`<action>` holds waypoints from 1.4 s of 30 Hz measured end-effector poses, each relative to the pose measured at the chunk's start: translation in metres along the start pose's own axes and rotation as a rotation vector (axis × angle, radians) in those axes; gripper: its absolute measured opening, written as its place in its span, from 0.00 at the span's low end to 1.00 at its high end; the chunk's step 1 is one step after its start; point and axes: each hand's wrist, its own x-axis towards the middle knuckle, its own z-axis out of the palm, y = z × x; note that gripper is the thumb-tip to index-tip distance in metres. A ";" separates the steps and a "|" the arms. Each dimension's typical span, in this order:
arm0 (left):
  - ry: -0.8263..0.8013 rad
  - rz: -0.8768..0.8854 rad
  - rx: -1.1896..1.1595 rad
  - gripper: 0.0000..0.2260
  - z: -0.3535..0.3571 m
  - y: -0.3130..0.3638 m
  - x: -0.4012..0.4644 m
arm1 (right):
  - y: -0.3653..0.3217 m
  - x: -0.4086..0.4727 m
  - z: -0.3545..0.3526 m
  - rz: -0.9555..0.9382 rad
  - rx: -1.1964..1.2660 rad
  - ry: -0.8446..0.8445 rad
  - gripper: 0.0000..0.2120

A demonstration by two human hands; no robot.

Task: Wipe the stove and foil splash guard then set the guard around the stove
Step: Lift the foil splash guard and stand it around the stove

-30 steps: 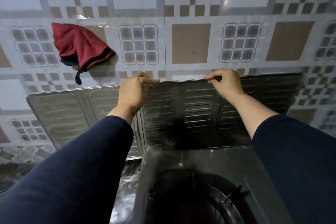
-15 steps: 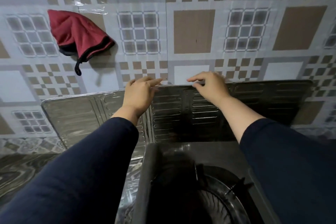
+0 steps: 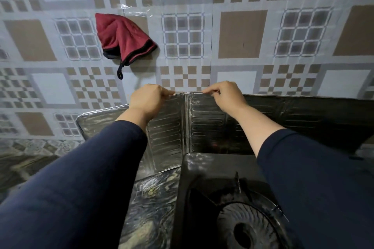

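The ribbed foil splash guard stands upright behind the black stove, against the tiled wall. Its left panel angles forward past the stove's left side, and its right panel runs off to the right. My left hand pinches the guard's top edge just left of a vertical fold. My right hand pinches the same edge just right of that fold. The stove's round burner shows at the bottom, partly hidden by my right sleeve.
A red cloth with black trim hangs on the patterned tile wall above and left of the guard. A dark marbled countertop lies left of the stove.
Both hands have drawn closer together along the guard's top edge, now flanking the fold. The guard's left panel has swung forward beside the stove. The view has shifted right.
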 end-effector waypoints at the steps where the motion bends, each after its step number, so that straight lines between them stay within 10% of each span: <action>1: 0.000 0.003 0.004 0.14 -0.001 0.007 0.000 | 0.002 -0.001 -0.004 0.011 0.006 0.010 0.15; 42: -0.386 -0.274 -0.551 0.16 -0.048 0.069 -0.033 | -0.020 -0.012 -0.012 0.088 0.002 -0.075 0.13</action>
